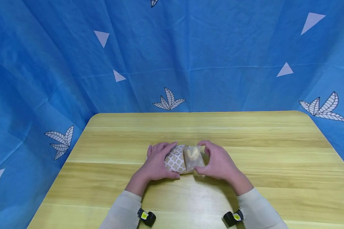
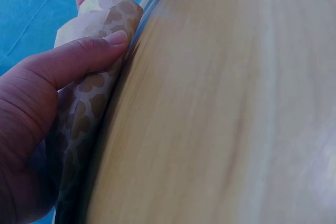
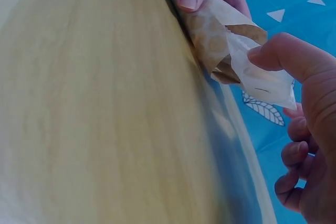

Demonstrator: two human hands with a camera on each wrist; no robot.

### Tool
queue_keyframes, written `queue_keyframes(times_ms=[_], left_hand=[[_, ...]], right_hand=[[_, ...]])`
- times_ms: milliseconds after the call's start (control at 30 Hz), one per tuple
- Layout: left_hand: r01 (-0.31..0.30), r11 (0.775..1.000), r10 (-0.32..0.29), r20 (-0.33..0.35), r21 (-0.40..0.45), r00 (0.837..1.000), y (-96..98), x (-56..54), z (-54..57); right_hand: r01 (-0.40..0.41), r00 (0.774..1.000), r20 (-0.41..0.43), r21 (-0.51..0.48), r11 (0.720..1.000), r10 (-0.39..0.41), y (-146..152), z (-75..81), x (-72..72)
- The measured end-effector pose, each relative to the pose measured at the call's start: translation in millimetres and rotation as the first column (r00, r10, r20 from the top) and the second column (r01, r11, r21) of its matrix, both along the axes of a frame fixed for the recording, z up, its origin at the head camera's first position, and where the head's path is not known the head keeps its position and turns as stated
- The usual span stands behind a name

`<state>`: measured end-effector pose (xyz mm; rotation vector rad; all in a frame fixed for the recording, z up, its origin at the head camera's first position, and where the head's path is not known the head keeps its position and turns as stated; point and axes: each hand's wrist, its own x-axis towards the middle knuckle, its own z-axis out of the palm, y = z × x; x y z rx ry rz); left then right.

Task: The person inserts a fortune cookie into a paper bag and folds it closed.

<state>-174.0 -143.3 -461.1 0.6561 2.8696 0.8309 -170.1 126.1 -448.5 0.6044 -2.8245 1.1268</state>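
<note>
A tan paper bag (image 1: 176, 160) with a white lattice pattern lies sideways near the middle of the table, its mouth towards the right. My left hand (image 1: 158, 163) grips it from the left, thumb along the near side. Partly inside the mouth sits a small translucent pouch (image 1: 194, 156) with something pale yellow in it. My right hand (image 1: 220, 163) holds the pouch's outer end between thumb and fingers, seen closely in the right wrist view, where the thumb presses the pouch (image 3: 262, 80). The rest of the pouch is hidden in the bag.
The light wooden table (image 1: 261, 143) reaches back to a blue curtain (image 1: 223, 57) printed with white triangles and leaves. Both forearms in pale sleeves (image 1: 124, 208) rest low in the head view, each with a black wrist camera (image 1: 147, 218).
</note>
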Motion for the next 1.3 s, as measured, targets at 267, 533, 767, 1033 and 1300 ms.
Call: queue_keyframes(times_ms=[267, 533, 767, 1033, 1300], left_hand=[[-0.001, 1.0, 0.001, 0.0, -0.003, 1.0, 0.8, -0.4, 0.5], [0.002, 1.0, -0.002, -0.001, 0.002, 1.0, 2.0, -0.5, 1.3], [0.002, 1.0, -0.002, 0.006, -0.001, 1.0, 1.9, -0.3, 1.6], [0.007, 1.0, -0.007, -0.002, 0.01, 1.0, 2.4, -0.6, 2.2], [0.005, 1.0, -0.006, 0.01, 0.012, 1.0, 2.4, -0.1, 2.4]], right_hand=[[-0.008, 0.999, 0.032, 0.008, 1.0, 0.007, 1.2, 8.8, -0.7], [-0.003, 0.999, 0.044, -0.023, 1.0, 0.004, -5.6, 5.5, -4.4], [0.017, 0.998, 0.055, -0.054, 0.998, -0.014, -3.8, -3.4, -7.0], [-0.001, 0.998, 0.067, -0.08, 0.997, 0.007, -6.1, -10.0, -7.8], [-0.016, 0.994, 0.103, -0.098, 0.995, 0.026, -7.2, -11.5, -4.0]])
